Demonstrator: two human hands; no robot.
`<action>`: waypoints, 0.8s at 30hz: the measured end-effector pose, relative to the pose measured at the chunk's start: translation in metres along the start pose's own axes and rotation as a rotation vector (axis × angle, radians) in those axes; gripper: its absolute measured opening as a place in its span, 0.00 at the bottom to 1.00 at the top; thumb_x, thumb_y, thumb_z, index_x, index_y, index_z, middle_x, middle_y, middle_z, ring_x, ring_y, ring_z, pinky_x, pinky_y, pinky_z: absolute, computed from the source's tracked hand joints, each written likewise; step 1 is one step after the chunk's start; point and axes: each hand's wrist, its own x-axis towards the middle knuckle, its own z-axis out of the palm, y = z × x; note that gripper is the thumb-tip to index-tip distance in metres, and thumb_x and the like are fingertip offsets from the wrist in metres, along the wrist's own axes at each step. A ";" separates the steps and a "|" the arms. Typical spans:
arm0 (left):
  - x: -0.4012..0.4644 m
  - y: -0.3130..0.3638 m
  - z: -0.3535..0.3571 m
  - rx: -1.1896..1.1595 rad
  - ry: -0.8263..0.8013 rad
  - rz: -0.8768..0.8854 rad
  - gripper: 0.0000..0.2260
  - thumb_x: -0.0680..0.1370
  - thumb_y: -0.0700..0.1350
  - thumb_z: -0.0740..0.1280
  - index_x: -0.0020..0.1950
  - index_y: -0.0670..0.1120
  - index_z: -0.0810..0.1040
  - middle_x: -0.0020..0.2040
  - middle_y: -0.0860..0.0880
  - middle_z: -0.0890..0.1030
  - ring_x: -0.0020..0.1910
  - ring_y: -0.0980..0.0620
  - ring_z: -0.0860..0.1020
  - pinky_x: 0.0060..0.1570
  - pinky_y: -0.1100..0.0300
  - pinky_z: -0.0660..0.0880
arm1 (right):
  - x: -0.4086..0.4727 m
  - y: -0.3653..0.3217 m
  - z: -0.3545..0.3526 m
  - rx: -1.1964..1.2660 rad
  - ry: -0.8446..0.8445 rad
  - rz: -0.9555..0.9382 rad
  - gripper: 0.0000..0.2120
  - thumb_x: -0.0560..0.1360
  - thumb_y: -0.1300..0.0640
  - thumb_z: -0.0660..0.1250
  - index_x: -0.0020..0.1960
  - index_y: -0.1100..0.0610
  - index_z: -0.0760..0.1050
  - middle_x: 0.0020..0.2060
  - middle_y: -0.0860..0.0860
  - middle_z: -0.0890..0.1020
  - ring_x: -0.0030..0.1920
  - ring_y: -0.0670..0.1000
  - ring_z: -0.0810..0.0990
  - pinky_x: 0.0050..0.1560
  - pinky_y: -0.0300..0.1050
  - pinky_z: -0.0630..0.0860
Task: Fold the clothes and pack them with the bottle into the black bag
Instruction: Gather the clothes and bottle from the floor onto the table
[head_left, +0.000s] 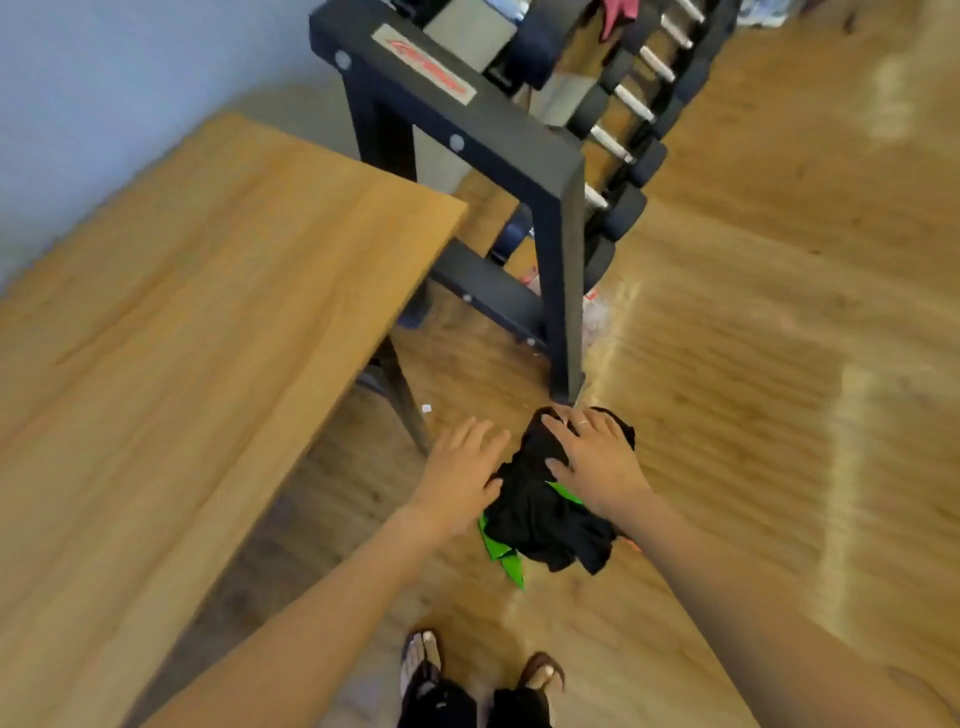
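Right hand (597, 457) grips the crumpled black-and-green cloth bundle (545, 514) from above; left hand (460, 480), fingers spread, touches its side, beside the long wooden bench (182, 322).

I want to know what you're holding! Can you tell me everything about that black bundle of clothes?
The clothes are a crumpled, unfolded bundle of soft black fabric with bright green cloth peeking out below and at the side. It is held above the wooden floor, beside the table. The right hand lies on top; the left hand touches its left edge.
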 end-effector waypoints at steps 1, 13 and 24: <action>0.013 0.002 0.028 0.011 -0.025 0.016 0.26 0.80 0.51 0.59 0.77 0.49 0.54 0.76 0.46 0.55 0.76 0.46 0.50 0.72 0.50 0.53 | 0.002 0.015 0.028 0.013 -0.015 0.039 0.27 0.80 0.46 0.57 0.76 0.51 0.55 0.74 0.54 0.60 0.74 0.58 0.56 0.74 0.54 0.52; 0.158 -0.022 0.354 0.155 -0.204 0.148 0.39 0.77 0.58 0.63 0.77 0.55 0.39 0.78 0.49 0.41 0.76 0.45 0.40 0.71 0.43 0.55 | 0.057 0.136 0.366 0.054 -0.049 0.252 0.31 0.78 0.39 0.55 0.77 0.45 0.48 0.77 0.51 0.52 0.76 0.58 0.48 0.73 0.61 0.45; 0.265 -0.056 0.510 0.182 -0.115 0.266 0.52 0.66 0.70 0.66 0.71 0.62 0.27 0.74 0.51 0.28 0.72 0.39 0.30 0.67 0.31 0.52 | 0.151 0.208 0.527 0.149 0.082 0.472 0.33 0.73 0.28 0.46 0.74 0.34 0.38 0.77 0.51 0.38 0.75 0.62 0.35 0.69 0.71 0.42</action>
